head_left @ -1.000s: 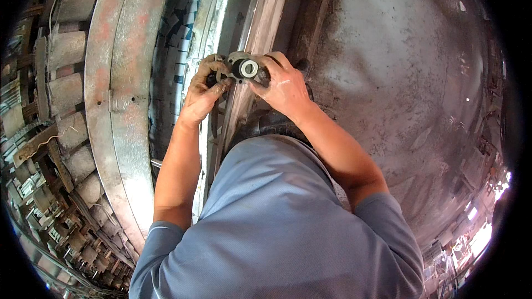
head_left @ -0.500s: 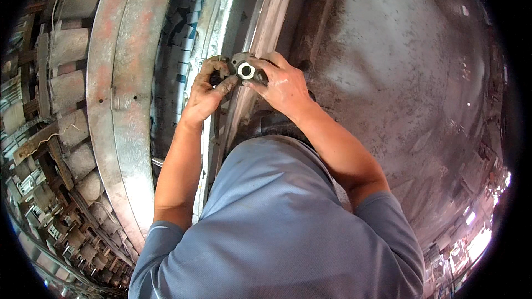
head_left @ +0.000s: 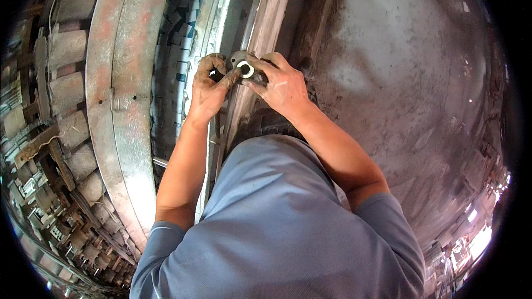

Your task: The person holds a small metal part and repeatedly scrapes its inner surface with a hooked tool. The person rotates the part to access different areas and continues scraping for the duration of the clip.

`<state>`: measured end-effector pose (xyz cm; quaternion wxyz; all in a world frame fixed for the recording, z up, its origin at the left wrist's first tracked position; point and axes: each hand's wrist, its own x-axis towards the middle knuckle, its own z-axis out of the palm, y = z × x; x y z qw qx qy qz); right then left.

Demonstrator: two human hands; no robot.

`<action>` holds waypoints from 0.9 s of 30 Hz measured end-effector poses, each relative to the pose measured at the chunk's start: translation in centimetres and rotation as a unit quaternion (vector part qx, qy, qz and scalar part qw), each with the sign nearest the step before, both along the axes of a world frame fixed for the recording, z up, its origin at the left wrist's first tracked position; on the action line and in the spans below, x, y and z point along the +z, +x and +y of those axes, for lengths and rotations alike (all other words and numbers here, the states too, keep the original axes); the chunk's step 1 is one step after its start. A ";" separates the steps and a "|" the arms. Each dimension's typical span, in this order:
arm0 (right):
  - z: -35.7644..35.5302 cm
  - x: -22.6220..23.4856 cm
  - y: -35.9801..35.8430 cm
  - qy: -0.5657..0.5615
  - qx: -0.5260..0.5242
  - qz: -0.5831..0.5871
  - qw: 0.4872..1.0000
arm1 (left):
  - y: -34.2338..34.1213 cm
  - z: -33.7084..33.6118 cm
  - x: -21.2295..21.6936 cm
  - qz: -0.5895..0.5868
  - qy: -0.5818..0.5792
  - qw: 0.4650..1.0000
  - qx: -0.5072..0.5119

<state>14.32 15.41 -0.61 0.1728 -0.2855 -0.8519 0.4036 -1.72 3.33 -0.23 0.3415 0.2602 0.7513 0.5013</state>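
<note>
Both my hands meet around a small dark flanged metal piece with a pale round ring set in its face. The ring surrounds a dark hole. From the right, my right hand grips the piece between thumb and fingers. My left hand is closed at its left side, fingers curled, and the thumb tip lies over the ring's left edge. A dark patch shows inside the curl of the left fingers; whether it is a gap or another object cannot be made out. Grime covers the fingers of both hands.
Beneath my hands runs a long worn metal rail. A wide curved metal beam stands to the left, with stacked blocks beyond it. On the right spreads a large grey stained surface. White and blue pieces lie in the channel between.
My left thumb has moved right, from beside the flanged piece onto the pale ring, partly covering its hole. The right hand keeps its grip nearly in place.
</note>
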 end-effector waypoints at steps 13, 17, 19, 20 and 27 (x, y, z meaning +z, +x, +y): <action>1.0 -4.5 -0.3 -0.402 -0.059 0.054 0.912 | -0.9 1.7 3.4 -0.078 -0.071 0.994 -0.043; 1.5 -4.3 -0.7 -0.415 -0.021 0.045 0.909 | -2.4 2.0 3.7 -0.127 -0.132 0.980 -0.076; 1.8 -3.2 -1.0 -0.412 0.001 0.030 0.911 | -2.5 1.7 2.8 -0.149 -0.123 0.978 -0.074; 1.8 -2.8 -1.1 -0.411 -0.002 0.013 0.911 | -2.5 1.8 2.8 -0.158 -0.119 0.978 -0.072; 1.0 -2.5 -1.5 -0.440 -0.021 0.058 0.896 | -1.8 2.5 3.5 -0.200 -0.105 0.973 -0.050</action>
